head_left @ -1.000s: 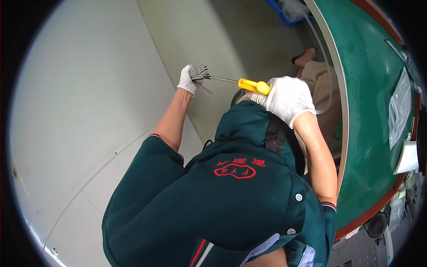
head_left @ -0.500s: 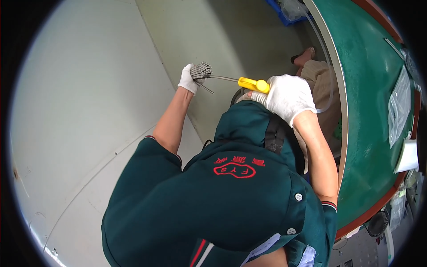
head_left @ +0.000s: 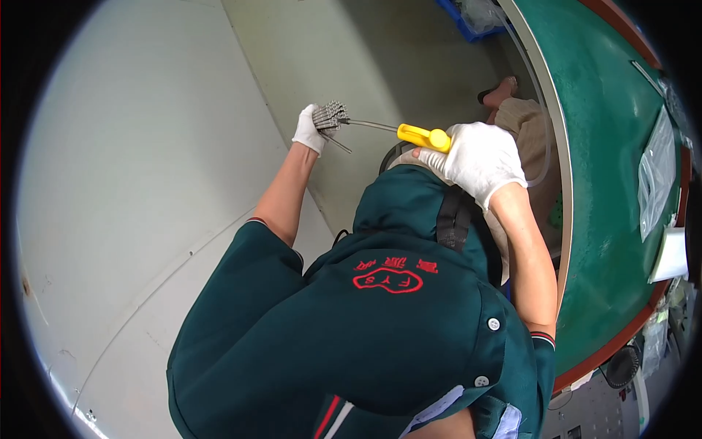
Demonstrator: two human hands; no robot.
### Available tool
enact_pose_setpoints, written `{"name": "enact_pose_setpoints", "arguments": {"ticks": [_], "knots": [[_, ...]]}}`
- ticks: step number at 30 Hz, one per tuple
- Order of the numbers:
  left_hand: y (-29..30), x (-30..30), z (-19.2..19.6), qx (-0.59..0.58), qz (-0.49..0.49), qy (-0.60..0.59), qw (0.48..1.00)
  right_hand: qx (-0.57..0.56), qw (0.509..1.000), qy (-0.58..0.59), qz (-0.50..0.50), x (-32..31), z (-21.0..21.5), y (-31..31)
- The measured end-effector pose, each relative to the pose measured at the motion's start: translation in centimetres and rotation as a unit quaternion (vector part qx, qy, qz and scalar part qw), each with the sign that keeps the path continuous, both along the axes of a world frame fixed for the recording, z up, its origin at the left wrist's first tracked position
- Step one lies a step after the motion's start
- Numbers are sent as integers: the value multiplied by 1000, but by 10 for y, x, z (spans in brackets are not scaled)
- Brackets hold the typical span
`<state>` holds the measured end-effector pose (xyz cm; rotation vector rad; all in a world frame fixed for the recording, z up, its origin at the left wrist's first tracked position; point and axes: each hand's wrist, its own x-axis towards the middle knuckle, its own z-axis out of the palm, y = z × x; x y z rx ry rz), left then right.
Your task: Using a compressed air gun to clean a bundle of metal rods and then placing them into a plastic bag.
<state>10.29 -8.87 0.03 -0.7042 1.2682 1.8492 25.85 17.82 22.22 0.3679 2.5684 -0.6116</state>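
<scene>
My left hand (head_left: 307, 132), in a white glove, is closed around a bundle of thin grey metal rods (head_left: 331, 115), held out ahead over the floor. One rod sticks out below the rest, slanting down to the right. My right hand (head_left: 486, 162), also gloved in white, grips a yellow air blow gun (head_left: 423, 137); its handle is hidden in the palm. The gun's long, slightly bent metal nozzle (head_left: 373, 124) points left, with its tip right at the rod ends. Whether the tip touches them I cannot tell.
A green-topped table (head_left: 599, 183) with a pale edge curves along the right, bearing clear plastic bags (head_left: 657, 175) and a white sheet (head_left: 669, 254). A translucent hose (head_left: 547, 139) runs beside it. Beyond are a person's foot (head_left: 502, 94) and a blue crate (head_left: 468, 28). A pale wall (head_left: 146, 146) stands left.
My right hand and the air blow gun have shifted slightly to the right, and the nozzle tip sits a little higher at the rod ends. My left hand with the rods stays almost still.
</scene>
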Motion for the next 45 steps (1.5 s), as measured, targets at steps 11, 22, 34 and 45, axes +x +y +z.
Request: {"name": "enact_pose_setpoints", "arguments": {"ticks": [11, 22, 34, 45], "knots": [[-13, -3, -11, 22, 22, -14, 999, 7, 1000, 8, 8, 0, 3, -2], [-3, 1, 4, -32, 21, -1, 999, 10, 1000, 22, 10, 2, -1, 0], [-3, 1, 10, -40, 33, 13, 999, 16, 1000, 3, -6, 1, 3, -2], [10, 6, 21, -48, 50, 11, 997, 5, 1000, 7, -5, 0, 3, 0]]}}
